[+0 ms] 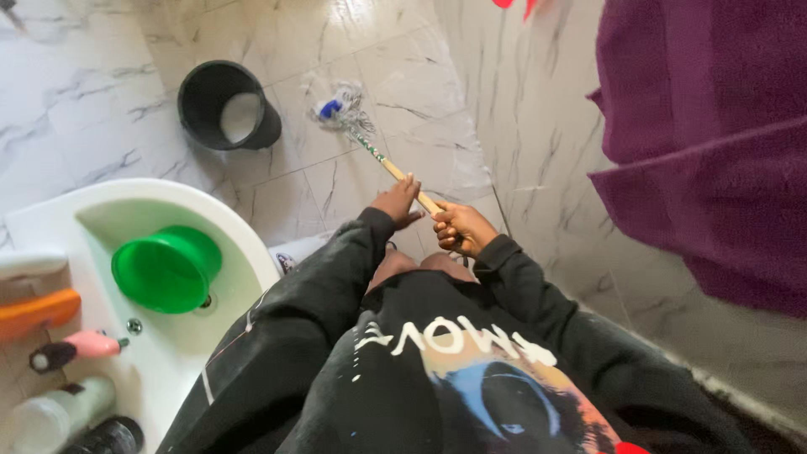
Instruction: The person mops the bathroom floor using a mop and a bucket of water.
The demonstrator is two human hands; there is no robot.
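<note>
A black long-sleeved sweatshirt [437,370] with white lettering and a colourful blue-and-orange print across the chest

White marble-veined floor [395,76]; black bucket [227,105]; mop [346,113] with white strings, blue clip, tan handle banded green. White sink [176,336], green bowl [166,269], orange bottle [38,313], pink bottle [80,346]. Purple towel [706,143].

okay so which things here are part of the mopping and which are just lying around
In use: mop, its wooden handle held by left hand and right hand; black bucket nearby.
Lying about: green bowl in sink, bottles, purple towel.
</note>
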